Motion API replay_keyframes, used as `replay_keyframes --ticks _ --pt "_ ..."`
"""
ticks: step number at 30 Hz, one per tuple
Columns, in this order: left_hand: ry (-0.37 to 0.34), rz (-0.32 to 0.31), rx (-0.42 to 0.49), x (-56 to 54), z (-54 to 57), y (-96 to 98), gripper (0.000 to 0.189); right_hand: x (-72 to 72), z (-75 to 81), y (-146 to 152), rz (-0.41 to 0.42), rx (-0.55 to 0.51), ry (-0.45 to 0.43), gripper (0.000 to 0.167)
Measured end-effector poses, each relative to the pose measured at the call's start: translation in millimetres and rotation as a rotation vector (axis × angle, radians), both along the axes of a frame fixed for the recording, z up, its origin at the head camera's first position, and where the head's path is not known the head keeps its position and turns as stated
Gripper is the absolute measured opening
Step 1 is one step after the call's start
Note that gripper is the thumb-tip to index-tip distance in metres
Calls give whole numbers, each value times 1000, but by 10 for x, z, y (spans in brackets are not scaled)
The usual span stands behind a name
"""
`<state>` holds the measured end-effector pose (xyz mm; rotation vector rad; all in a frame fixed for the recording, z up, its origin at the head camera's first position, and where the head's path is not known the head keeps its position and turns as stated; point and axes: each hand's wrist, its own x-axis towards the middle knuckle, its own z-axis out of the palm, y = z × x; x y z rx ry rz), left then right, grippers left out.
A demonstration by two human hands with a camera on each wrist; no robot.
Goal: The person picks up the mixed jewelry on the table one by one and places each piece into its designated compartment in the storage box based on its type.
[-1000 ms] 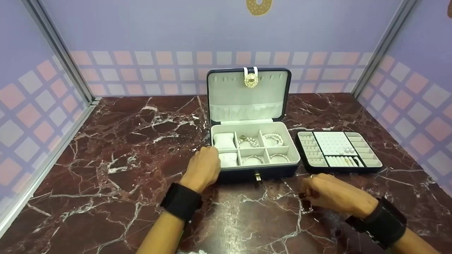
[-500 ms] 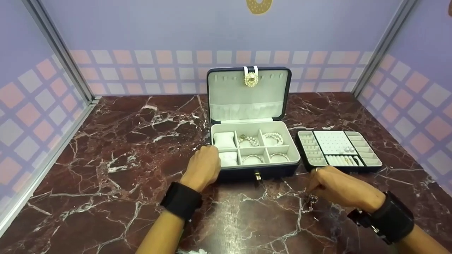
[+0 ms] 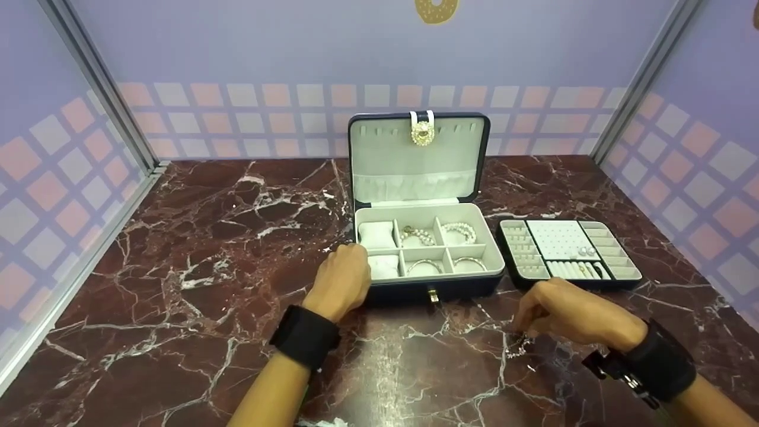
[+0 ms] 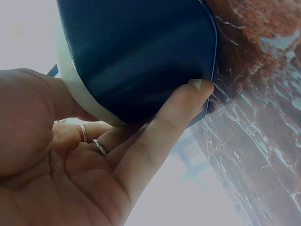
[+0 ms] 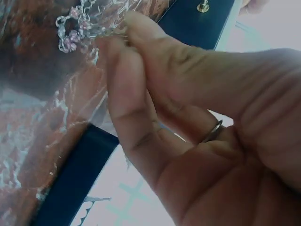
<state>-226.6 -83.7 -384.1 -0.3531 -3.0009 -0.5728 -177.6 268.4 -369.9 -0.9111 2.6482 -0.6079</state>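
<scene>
My left hand [image 3: 341, 279] grips the front left corner of an open navy jewelry box [image 3: 436, 290]; in the left wrist view, one fingertip lies against the dark outer wall [image 4: 141, 52]. In the right wrist view, the thumb and index finger of my right hand [image 5: 188, 113] pinch one end of a sparkly bracelet [image 5: 70, 35] with pink and clear stones. Its other end lies on the marble table. In the head view, the right hand hovers just in front of the tray, the bracelet [image 3: 517, 349] showing below the fingers.
Inside the box are two white cushions [image 3: 376, 236], pearl bracelets [image 3: 459, 232] and thin bangles [image 3: 424, 265]. A jewelry tray [image 3: 563, 243] with earrings [image 3: 586, 251] and rings [image 3: 583, 270] lies to the right. Purple walls [image 3: 255, 53] surround the marble table [image 3: 237, 249].
My right hand has risen slightly and moved a little right, toward the tray, and more of the bracelet showed along the way. The left hand and the box stay put.
</scene>
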Motion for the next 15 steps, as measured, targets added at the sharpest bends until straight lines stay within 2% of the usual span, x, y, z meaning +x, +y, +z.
replay_keyframes --ticks 3,6,12,15 --pt "9 1 -7 0 9 -2 18 20 21 -40 -21 31 50 24" --pt "-4 0 -4 3 14 -3 18 45 34 -70 -42 41 139 27" --pt "-17 -5 11 17 14 -2 20 55 10 -133 -22 -45 392 41" --pt "-7 -2 8 17 8 -1 20 35 -15 -156 -5 -87 458 37"
